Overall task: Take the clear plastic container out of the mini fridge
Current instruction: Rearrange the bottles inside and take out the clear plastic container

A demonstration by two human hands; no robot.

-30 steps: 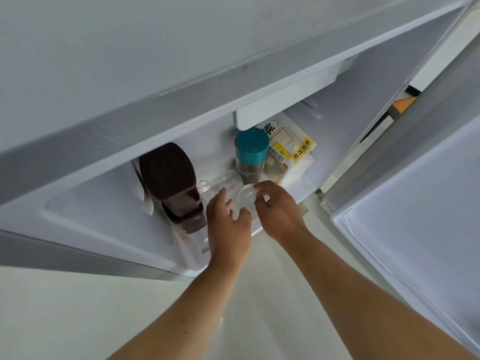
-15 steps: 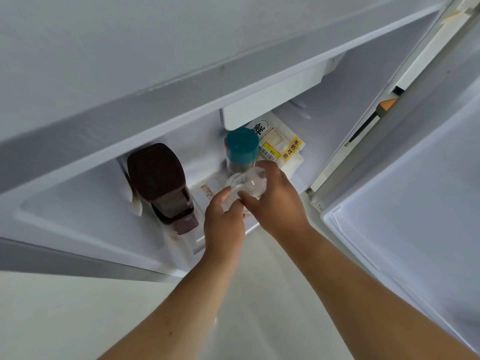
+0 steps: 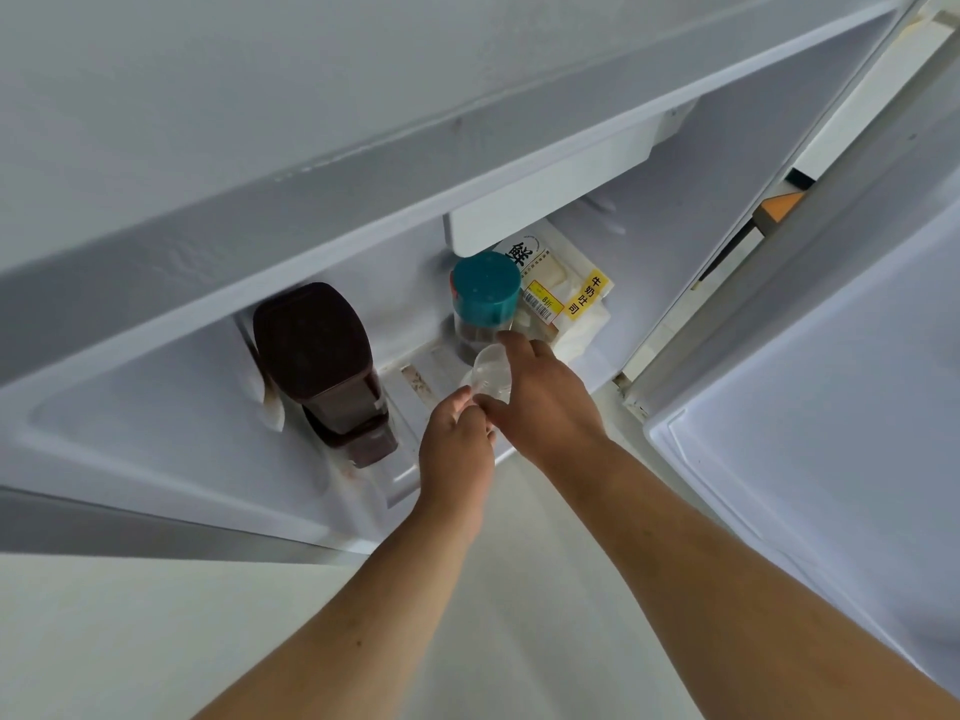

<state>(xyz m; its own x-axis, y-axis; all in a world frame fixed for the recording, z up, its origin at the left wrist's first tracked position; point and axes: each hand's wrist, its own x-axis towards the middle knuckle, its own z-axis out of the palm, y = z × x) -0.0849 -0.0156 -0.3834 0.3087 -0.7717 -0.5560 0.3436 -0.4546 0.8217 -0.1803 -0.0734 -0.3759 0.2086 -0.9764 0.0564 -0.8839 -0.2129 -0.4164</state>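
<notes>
A small clear plastic container [image 3: 488, 374] is held just above the floor of the white mini fridge [image 3: 156, 433], near its front edge. My right hand [image 3: 545, 402] wraps around it from the right, thumb and fingers closed on it. My left hand [image 3: 457, 444] touches its lower end from below with the fingertips. Much of the container is hidden behind my fingers.
Inside the fridge stand a dark brown bottle [image 3: 322, 366] at the left and a jar with a teal lid [image 3: 485, 298] behind the container. A white food packet with a yellow label [image 3: 566, 298] lies at the back right. The open fridge door [image 3: 831, 407] stands at the right.
The container lay on the fridge floor between my hands; my right hand has closed on it and lifted it, and my left hand has come up under it.
</notes>
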